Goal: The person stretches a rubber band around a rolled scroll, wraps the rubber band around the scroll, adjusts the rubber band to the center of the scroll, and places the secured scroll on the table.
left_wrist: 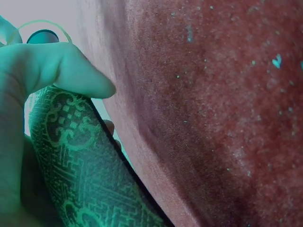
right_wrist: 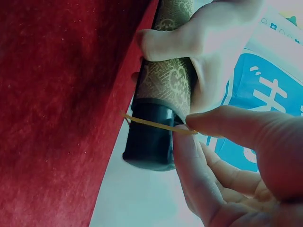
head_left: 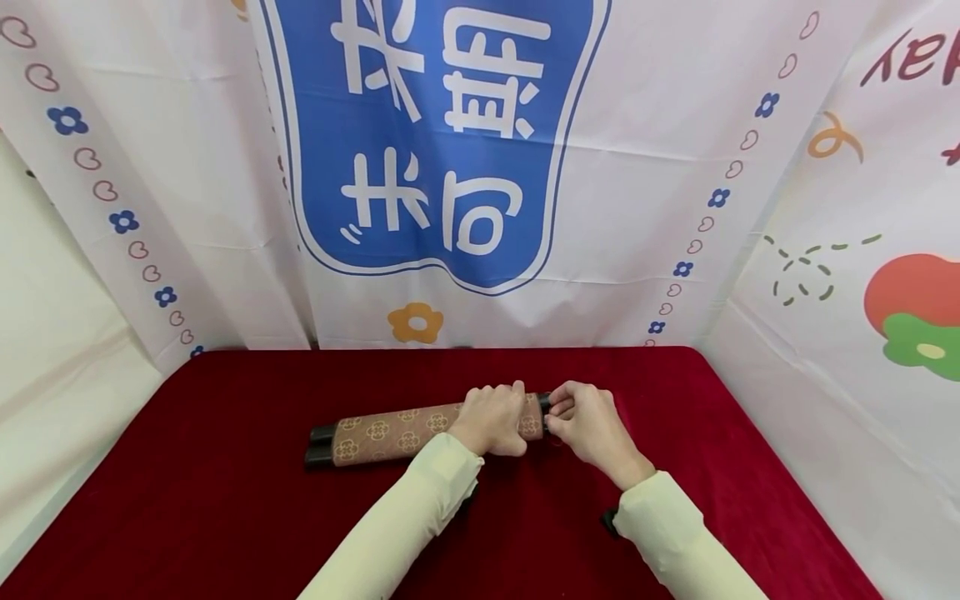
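A rolled scroll in brown patterned brocade (head_left: 390, 432) lies across the table, with two dark ends at its left. My left hand (head_left: 493, 418) grips it near the right end, and the left wrist view shows the thumb over the brocade. At that end, my right hand (head_left: 596, 425) pinches a thin yellow elastic band (right_wrist: 156, 125) between thumb and forefinger. The band runs across a glossy black end (right_wrist: 147, 146) of the scroll in the right wrist view. Its far side is hidden behind the black end.
A dark red cloth (head_left: 225, 508) covers the table. White printed curtains (head_left: 637, 100) stand behind it and at both sides, the rear one bearing a blue panel (head_left: 420, 225) with white characters. Dark wrist gear (head_left: 609, 522) shows at the right cuff.
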`<state>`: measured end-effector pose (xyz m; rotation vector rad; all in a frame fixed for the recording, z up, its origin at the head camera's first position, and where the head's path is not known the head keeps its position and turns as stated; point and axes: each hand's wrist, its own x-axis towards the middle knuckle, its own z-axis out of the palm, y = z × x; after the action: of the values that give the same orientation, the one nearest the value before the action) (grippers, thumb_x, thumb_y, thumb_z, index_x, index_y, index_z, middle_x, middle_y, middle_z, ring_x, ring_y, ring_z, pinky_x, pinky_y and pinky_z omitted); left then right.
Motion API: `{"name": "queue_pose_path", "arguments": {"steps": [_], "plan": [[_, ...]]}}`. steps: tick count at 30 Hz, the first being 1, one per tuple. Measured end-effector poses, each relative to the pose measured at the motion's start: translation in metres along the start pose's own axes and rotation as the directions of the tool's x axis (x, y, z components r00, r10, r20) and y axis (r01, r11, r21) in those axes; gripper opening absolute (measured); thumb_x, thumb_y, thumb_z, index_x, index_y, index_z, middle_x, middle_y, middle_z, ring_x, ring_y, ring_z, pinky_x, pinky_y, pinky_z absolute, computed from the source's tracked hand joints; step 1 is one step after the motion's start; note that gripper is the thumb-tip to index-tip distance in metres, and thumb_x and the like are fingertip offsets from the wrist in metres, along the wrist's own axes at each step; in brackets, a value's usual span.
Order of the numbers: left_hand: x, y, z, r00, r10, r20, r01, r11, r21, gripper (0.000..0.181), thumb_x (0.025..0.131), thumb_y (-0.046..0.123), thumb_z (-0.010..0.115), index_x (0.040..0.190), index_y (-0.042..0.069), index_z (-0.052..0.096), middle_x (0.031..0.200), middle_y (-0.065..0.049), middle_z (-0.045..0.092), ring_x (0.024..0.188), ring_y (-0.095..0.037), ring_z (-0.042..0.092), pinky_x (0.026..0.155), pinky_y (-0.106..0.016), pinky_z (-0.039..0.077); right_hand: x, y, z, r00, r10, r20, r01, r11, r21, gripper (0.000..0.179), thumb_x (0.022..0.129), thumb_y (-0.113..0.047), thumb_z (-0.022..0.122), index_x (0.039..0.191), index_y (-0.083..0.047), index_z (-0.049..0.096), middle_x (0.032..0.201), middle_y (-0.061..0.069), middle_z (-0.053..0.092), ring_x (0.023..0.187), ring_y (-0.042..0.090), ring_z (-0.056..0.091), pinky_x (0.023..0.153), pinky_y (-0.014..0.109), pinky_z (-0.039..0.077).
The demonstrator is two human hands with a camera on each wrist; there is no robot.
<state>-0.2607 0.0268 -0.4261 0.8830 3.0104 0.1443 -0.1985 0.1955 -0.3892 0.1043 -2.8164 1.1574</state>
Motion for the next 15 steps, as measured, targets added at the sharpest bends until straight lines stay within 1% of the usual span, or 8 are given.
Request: {"name": "queue_pose_path", "arguments": {"steps": [3,5,10,12,15], "plan": [[-0.001,0.0,0.0,1.0,0.003,0.01,-0.004,1.0,0.013,0.069,0.077,0.037,0.082,0.134,0.006,0.06,0.091,-0.003,0.072,0.067,-0.021,0.064,0.064,-0.039,0.053,0.005,-0.002,0.002,1.0,-0.02,-0.018,0.02,1.0,-0.008,0.017,0.089,-0.001,0.079,0.105,0.001,0.075,0.095,0.01,0.077,0.085,0.016,0.076,0.074,0.032,0.064],[-0.002,0.0,-0.001,1.0,0.006,0.014,-0.007,1.0,0.023,0.074,0.075,0.04,0.085,0.136,0.006,0.06,0.093,-0.003,0.073,0.07,-0.022,0.067,0.066,-0.04,0.054,0.009,-0.004,0.002,0.999,-0.036,-0.029,0.035,0.999,-0.016,0.016,0.089,-0.002,0.078,0.105,0.001,0.075,0.094,0.01,0.078,0.084,0.017,0.076,0.074,0.032,0.063],[-0.005,0.001,-0.002,1.0,0.017,0.017,-0.017,0.999,0.044,0.087,0.073,0.047,0.089,0.142,0.005,0.059,0.096,-0.004,0.075,0.076,-0.024,0.071,0.068,-0.04,0.055,0.021,-0.007,0.0,0.998,-0.048,-0.047,0.046,0.998,-0.04,0.015,0.09,-0.004,0.078,0.105,0.0,0.075,0.095,0.011,0.078,0.085,0.018,0.077,0.08,0.037,0.064],[-0.005,0.002,-0.003,1.0,0.019,0.02,-0.02,0.999,0.047,0.088,0.072,0.049,0.09,0.143,0.006,0.058,0.098,-0.004,0.075,0.078,-0.024,0.072,0.068,-0.04,0.055,0.026,-0.008,-0.001,0.997,-0.051,-0.052,0.049,0.998,-0.046,0.015,0.09,-0.004,0.078,0.105,-0.001,0.075,0.095,0.011,0.079,0.086,0.019,0.077,0.082,0.038,0.064],[-0.006,0.002,-0.003,0.999,0.023,0.026,-0.025,0.998,0.05,0.091,0.073,0.05,0.089,0.146,0.006,0.057,0.1,-0.004,0.076,0.079,-0.024,0.073,0.067,-0.039,0.055,0.032,-0.01,-0.002,0.997,-0.054,-0.052,0.051,0.997,-0.055,0.016,0.09,-0.004,0.078,0.106,-0.001,0.076,0.096,0.011,0.079,0.088,0.021,0.077,0.081,0.038,0.064]]}}
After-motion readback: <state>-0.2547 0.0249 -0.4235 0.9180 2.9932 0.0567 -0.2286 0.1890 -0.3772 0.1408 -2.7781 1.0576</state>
